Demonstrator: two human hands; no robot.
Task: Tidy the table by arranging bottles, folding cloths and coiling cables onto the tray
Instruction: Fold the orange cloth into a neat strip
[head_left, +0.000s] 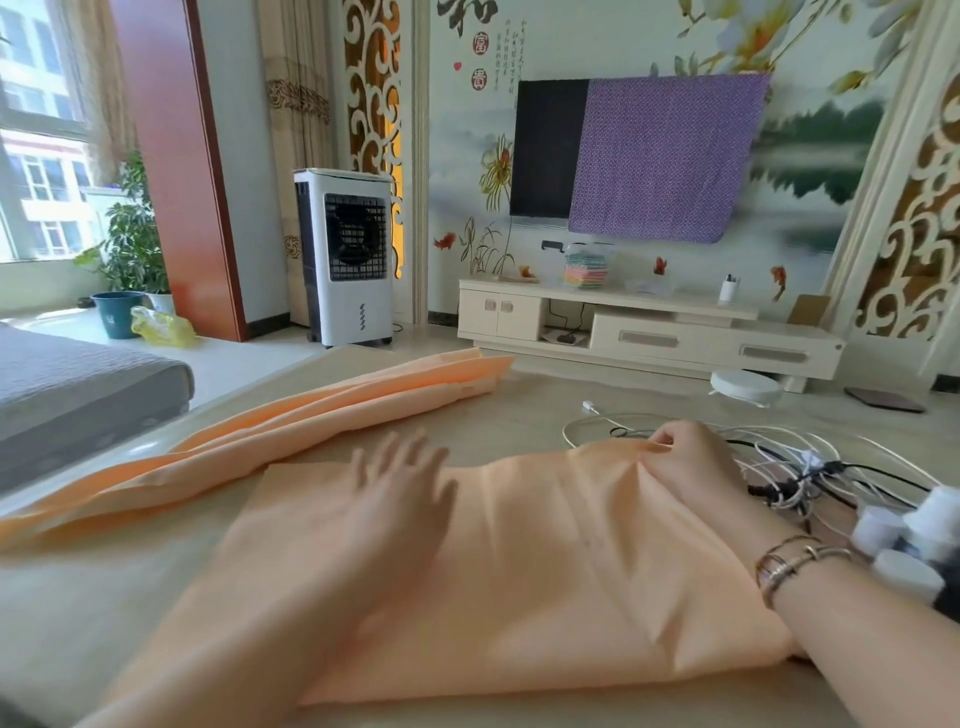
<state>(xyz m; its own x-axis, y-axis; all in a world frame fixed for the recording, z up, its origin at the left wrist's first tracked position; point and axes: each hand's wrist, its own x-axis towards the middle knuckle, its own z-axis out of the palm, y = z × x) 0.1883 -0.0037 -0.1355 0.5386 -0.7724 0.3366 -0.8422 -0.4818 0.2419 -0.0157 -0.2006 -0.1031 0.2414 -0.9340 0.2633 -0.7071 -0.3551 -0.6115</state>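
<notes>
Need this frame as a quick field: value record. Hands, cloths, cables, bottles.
left hand: flat, fingers spread, pressing on near cloth
right hand: pinching far edge of near cloth
near cloth: peach, partly folded, spread on table
second cloth: peach, loosely bunched lengthwise, farther back, untouched
cables: white and black, tangled, uncoiled, right of near cloth
bottles: white-capped, right edge, blurred
tray: not identifiable

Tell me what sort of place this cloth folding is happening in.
Most likely a home living room: a wall-mounted television partly draped with a purple cloth, a low white media cabinet beneath it, a standing air cooler, and potted plants by the window.
</notes>
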